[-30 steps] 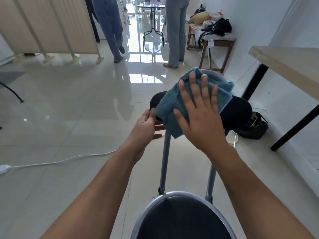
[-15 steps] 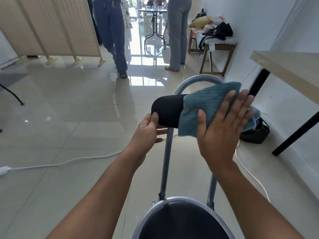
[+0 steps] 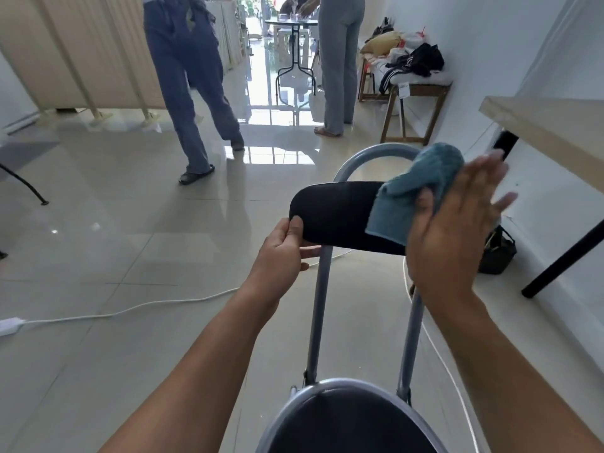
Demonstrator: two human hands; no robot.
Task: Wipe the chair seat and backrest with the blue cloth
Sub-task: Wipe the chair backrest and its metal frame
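no readable text, white tag (image 3: 404, 90) on bench too small

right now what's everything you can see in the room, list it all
chair backrest: 1, black pad, centre, on grey tube frame
chair seat: 1, black, bottom centre
blue cloth: 1, teal blue, right end of backrest
white cable: 1, on floor, left
folding screen: 1, beige, upper left
bystanders: 2, legs only, back
round table: 1, black legs, far back
wooden bench: 1, piled with clothes, right wall
desk: 1, light top, black legs, right
black bag: 1, floor under desk
left hand: gripping backrest's left end
right hand: pressing cloth, fingers spread
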